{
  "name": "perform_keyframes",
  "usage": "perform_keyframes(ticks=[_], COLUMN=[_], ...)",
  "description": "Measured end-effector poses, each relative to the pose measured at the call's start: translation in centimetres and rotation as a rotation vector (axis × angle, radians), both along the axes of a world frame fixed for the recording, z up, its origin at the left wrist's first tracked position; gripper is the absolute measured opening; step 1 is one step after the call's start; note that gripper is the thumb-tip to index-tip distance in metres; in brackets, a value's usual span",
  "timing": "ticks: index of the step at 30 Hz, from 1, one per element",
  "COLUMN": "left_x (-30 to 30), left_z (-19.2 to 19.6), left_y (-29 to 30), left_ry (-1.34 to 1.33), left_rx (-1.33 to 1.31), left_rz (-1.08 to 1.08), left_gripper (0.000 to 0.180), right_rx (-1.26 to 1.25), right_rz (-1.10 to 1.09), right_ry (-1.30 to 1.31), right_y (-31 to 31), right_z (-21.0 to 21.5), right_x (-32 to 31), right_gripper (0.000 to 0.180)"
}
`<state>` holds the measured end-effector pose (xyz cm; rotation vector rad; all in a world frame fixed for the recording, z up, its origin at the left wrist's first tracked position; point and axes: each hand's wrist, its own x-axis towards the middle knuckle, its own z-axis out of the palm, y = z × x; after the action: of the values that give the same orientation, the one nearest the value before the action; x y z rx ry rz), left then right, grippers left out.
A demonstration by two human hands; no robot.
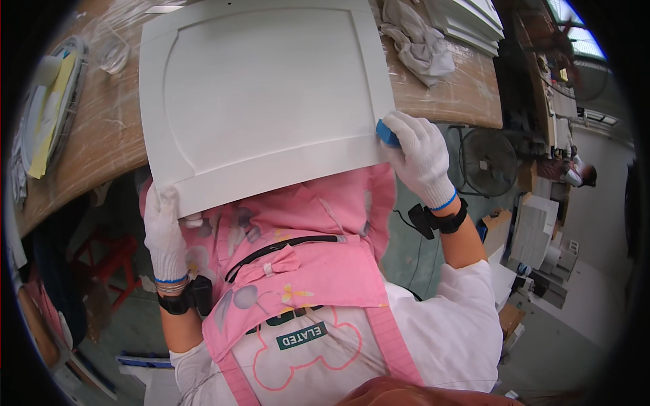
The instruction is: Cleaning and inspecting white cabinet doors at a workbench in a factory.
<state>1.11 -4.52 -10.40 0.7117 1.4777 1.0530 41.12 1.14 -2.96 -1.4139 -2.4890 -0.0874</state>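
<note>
A white cabinet door panel [264,81] with a recessed centre and raised frame lies on the table, its near end jutting past the edge over my lap. My left hand [164,227], in a white knit glove, is closed around the panel's near left corner. Its fingertips show just under the near edge. At the panel's right edge, close to the near corner, my gloved right hand [421,152] grips a small blue block [386,133]. The block rests against that edge, and part of it is hidden by the fingers.
The table [101,142] is covered in plastic film. On it are a crumpled cloth [418,44], a stack of white panels [467,20], a clear cup [113,54] and a round tray with yellow strips [51,115]. A floor fan [487,162] and red stool [112,267] stand below.
</note>
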Motion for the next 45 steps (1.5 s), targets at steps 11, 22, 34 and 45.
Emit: perform_keyframes(ticks=[11,22,34,45], left_x=[0.1,-0.7,-0.7,-0.1], left_z=[-0.1,-0.8,0.5,0.8], left_y=[-0.1,-0.1,0.3,2.3], left_ry=[0.017,-0.029,-0.105,0.028], left_rx=[0.014,0.026,-0.049,-0.032], left_rz=[0.008,-0.025,-0.075,-0.010], left_gripper=[0.051,0.052,0.045,0.046], right_rx=[-0.005,-0.163,-1.252,-0.880], right_rz=[-0.020,-0.244,-0.239,-0.327], right_ry=[-0.078,0.404,2.093,1.504], right_y=[-0.2,1.9,8.3,15.5], right_z=[0.4,0.5,0.2,-0.4], right_x=[0.2,0.7,0.6,2.4], right_gripper=[0.045,0.040,0.039,0.031])
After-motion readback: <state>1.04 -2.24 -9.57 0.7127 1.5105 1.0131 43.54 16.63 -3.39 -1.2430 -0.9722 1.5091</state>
